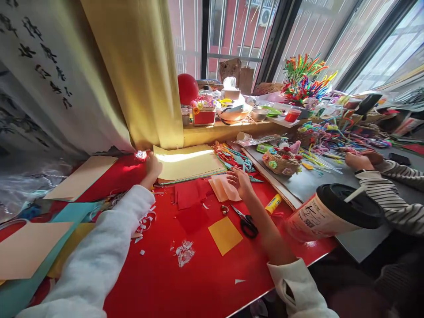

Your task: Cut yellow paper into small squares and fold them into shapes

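Note:
My left hand [153, 167] is at the far left of the red table, by the curtain, with fingers curled and mostly hidden. Close beside it is a bright crumpled white piece [141, 155]; whether the fingers touch it I cannot tell. My right hand [240, 182] hovers with fingers spread, holding nothing, near folded pale pink paper [221, 187]. Red paper squares [188, 194] lie between my hands. Nearer me are a yellow-orange paper square [225, 236], black-handled scissors [249, 227], a small round metallic object [224, 209] and a pile of white paper scraps [184, 253].
A large lidded cup [318, 216] with a straw stands at the right edge, near a yellow glue stick [273, 204]. Cream sheets [188, 165] lie at the back. A flower-decorated basket [281, 161] sits on the grey board. Another person's hands [362, 159] are at the right.

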`<action>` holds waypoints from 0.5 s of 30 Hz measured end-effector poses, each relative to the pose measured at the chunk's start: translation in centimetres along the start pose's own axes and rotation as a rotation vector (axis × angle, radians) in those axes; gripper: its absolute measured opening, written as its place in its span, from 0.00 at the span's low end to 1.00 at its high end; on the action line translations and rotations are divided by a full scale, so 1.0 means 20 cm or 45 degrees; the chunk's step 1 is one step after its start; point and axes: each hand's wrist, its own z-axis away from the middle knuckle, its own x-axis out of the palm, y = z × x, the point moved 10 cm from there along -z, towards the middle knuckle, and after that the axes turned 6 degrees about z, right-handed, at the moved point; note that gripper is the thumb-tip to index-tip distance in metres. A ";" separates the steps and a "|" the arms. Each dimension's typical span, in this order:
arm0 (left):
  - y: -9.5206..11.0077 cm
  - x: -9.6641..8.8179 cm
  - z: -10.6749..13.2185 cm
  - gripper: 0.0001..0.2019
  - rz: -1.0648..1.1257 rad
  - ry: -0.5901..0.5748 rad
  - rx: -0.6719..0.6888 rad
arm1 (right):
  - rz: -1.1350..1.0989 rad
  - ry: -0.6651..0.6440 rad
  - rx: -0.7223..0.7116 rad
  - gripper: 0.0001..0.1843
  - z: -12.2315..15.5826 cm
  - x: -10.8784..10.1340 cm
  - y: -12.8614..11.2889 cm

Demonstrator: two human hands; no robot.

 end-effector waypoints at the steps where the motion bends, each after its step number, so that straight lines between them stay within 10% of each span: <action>1: 0.01 0.02 -0.02 0.25 -0.050 -0.004 0.031 | 0.013 0.007 -0.017 0.07 0.00 -0.01 -0.02; 7: 0.09 0.32 -0.02 0.38 -0.359 -0.585 0.401 | 0.108 0.053 -0.132 0.08 0.00 -0.04 -0.07; 11: 0.15 0.35 0.03 0.36 -0.452 -0.675 0.446 | 0.074 0.092 -0.181 0.06 0.00 -0.07 -0.09; 15: 0.65 0.21 0.38 0.29 -0.320 -0.460 0.774 | 0.015 0.160 -0.226 0.05 0.00 -0.11 -0.12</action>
